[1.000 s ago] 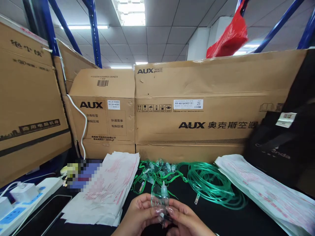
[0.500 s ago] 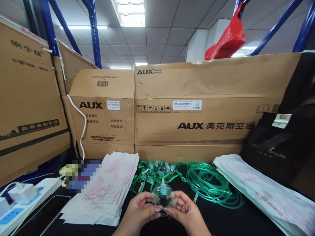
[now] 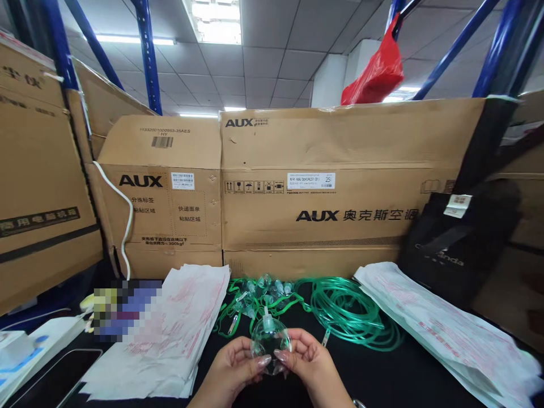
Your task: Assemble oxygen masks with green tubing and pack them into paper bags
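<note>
A small clear plastic oxygen mask [image 3: 271,339] is held between my two hands, low in the middle of the head view. Its pale connector points up and leans slightly left. My left hand [image 3: 238,365] pinches the left rim, thumb in front and fingers bent behind. The right edge is gripped the same way by my right hand [image 3: 309,362]. Just behind them lies a heap of clear mask parts with green straps [image 3: 259,294]. Coiled green tubing [image 3: 346,311] rests to the right of that heap, on the black table surface.
White printed paper bags [image 3: 165,334] lie on the left, with more white bags [image 3: 446,328] on the right. A phone [image 3: 59,377] and a power strip [image 3: 42,343] sit far left. Cardboard boxes [image 3: 259,232] wall off the back; a black bag [image 3: 450,243] stands right.
The view has swung a little to the right, so the surroundings appear further left. The mask has tipped slightly, its connector now leaning left. Both hands keep their hold on it.
</note>
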The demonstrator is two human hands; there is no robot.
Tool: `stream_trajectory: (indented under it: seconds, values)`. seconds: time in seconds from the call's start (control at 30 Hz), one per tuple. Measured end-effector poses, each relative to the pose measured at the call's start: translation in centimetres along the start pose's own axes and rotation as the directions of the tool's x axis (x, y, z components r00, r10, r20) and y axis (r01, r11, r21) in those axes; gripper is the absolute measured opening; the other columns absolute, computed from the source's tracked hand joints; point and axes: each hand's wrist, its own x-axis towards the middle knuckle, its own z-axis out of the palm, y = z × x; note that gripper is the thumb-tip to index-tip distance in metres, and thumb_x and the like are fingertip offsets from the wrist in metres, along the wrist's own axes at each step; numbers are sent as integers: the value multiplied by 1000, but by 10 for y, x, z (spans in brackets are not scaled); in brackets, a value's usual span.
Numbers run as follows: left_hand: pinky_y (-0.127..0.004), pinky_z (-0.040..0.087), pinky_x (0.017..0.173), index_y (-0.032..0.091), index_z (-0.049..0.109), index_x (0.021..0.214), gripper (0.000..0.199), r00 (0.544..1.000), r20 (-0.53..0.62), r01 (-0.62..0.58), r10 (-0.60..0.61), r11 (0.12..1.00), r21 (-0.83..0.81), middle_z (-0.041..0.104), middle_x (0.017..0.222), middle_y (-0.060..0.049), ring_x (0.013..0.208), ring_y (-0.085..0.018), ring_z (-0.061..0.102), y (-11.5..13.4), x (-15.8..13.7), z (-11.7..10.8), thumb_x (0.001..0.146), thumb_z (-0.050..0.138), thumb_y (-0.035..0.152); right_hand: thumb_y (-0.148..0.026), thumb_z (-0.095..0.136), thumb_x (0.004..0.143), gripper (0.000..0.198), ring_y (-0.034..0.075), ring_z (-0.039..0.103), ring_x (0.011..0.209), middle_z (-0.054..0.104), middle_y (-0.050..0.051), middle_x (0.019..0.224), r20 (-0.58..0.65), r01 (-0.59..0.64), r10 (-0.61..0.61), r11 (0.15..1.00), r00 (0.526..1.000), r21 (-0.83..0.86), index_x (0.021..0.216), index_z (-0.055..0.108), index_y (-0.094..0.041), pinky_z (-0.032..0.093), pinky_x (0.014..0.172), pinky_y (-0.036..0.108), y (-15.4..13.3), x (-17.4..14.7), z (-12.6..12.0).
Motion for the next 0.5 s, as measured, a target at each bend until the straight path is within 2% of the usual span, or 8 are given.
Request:
stream_trajectory:
  seconds: [0.17, 0.33, 0.5]
  values:
    - [-24, 41, 60, 16, 55, 65, 35, 990, 70, -123, 121, 992, 15, 67, 68, -4, 63, -15, 59, -2, -3, 6, 42, 81, 23, -27, 81, 43, 39, 6, 48, 46, 54, -6, 50, 53, 7, -7, 1000, 999, -6, 68, 54, -15, 38, 49, 19, -4, -5, 8]
    - [-21, 38, 49, 16, 55, 68, 31, 989, 59, -139, 135, 988, 66, 64, 61, -2, 58, -15, 58, -1, -2, 5, 49, 77, 28, -35, 70, 62, 26, 9, 53, 56, 61, 0, 62, 127, -68, 51, 989, 991, 131, 71, 58, -13, 41, 58, 22, -17, -16, 16]
    - [-17, 33, 42, 16, 56, 68, 29, 988, 91, -127, 122, 991, 49, 61, 58, 0, 48, -8, 46, -3, -2, 3, 52, 76, 30, -31, 72, 61, 23, 9, 52, 59, 60, 1, 63, 159, -106, 70, 967, 985, 232, 66, 59, -13, 39, 60, 22, -24, -20, 15]
